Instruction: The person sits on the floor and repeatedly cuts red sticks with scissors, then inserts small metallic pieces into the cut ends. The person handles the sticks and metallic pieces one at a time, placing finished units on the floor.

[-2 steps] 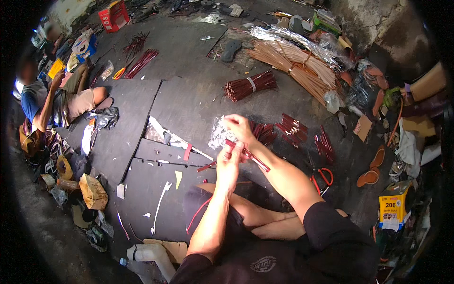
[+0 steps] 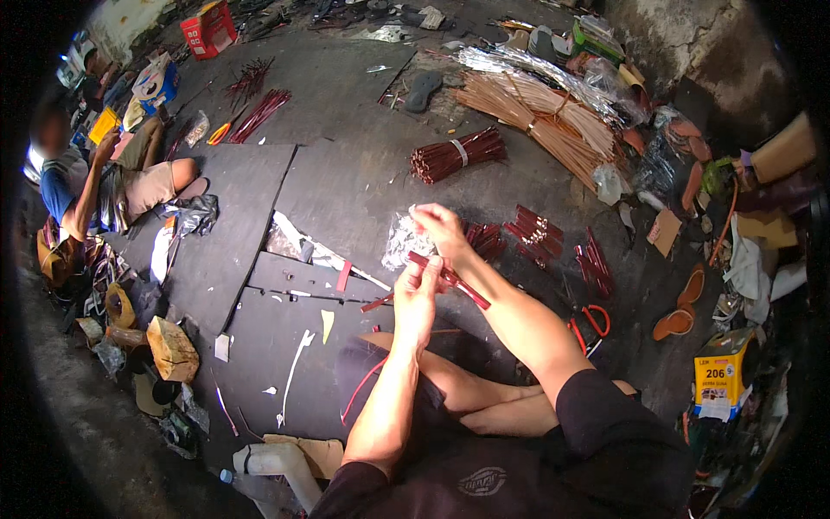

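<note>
**Glossy red strips in your left hand, slick film by your right**

Your left hand point(image 2: 417, 290) grasps a few narrow dark-red strips point(image 2: 468, 290) between thumb and fingers; they slant across in front of your right forearm. Your right hand point(image 2: 444, 232) is raised just beyond, its fingers bent beside crumpled film point(image 2: 399, 244); whether it pinches anything, you cannot tell from here.

The likeliest trouble is slipping: the strips look smooth and hard, so a slack thumb could let one slide out lengthwise or fan the ends apart. Their lower ends project past your hand and could catch on your forearm. The film looks thin and creased, so it might cling to your fingers or snag on a strip's end. Red-handled scissors point(image 2: 592, 327) lie near your right elbow, where a careless swing could knock them.

Around you, short loose red pieces point(image 2: 536, 235) lie beyond your forearm, shiny and straight. Farther off sits a tied red bundle point(image 2: 458, 156), roughly cylindrical with a pale band, and past it a broad sheaf of matt tan strips point(image 2: 538, 123), long and flat-looking.
</note>
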The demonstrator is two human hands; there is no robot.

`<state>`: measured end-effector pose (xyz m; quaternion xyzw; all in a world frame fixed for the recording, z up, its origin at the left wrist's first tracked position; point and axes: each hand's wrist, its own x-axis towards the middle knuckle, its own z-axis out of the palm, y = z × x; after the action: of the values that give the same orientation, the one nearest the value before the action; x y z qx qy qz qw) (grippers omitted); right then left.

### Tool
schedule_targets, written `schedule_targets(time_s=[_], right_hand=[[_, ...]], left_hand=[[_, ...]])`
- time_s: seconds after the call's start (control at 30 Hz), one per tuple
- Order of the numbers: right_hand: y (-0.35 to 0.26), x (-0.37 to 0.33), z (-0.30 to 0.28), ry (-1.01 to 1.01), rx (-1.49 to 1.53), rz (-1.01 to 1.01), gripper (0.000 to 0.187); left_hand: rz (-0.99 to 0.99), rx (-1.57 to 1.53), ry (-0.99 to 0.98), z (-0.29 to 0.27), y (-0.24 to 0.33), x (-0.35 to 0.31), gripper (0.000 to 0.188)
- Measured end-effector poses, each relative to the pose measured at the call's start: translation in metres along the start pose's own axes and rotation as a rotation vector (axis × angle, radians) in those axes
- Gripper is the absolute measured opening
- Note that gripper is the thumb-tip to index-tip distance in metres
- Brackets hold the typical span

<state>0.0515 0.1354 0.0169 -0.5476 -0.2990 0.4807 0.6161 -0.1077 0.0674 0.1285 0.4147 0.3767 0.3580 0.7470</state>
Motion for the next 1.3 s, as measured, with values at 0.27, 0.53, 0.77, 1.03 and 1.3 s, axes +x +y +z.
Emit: schedule_targets(time_s=[0.27,0.53,0.77,1.03,1.3], right_hand=[[-0.127,-0.130,-0.038,-0.071,-0.153,-0.034,0.026],[-0.176,-0.280,-0.078,0.129,-0.542,-0.265,0.029],[-0.182,-0.321,-0.101,-0.030,-0.400,-0.460,0.043],[-0.202,-0.337,-0.103,-0.115,-0.508,-0.597,0.042],[-0.196,-0.338,-0.100,0.010,-0.651,-0.617,0.036]], left_hand=[[0.058,0.255,-0.043,0.017,0.022,-0.012,0.030],[-0.091,0.118,-0.425,0.092,-0.002,-0.074,0.014],[-0.451,-0.205,-0.730,0.096,-0.007,-0.103,0.022],[-0.528,-0.302,-0.847,0.091,0.006,-0.115,0.023],[-0.579,-0.244,-0.739,0.095,0.011,-0.117,0.023]])
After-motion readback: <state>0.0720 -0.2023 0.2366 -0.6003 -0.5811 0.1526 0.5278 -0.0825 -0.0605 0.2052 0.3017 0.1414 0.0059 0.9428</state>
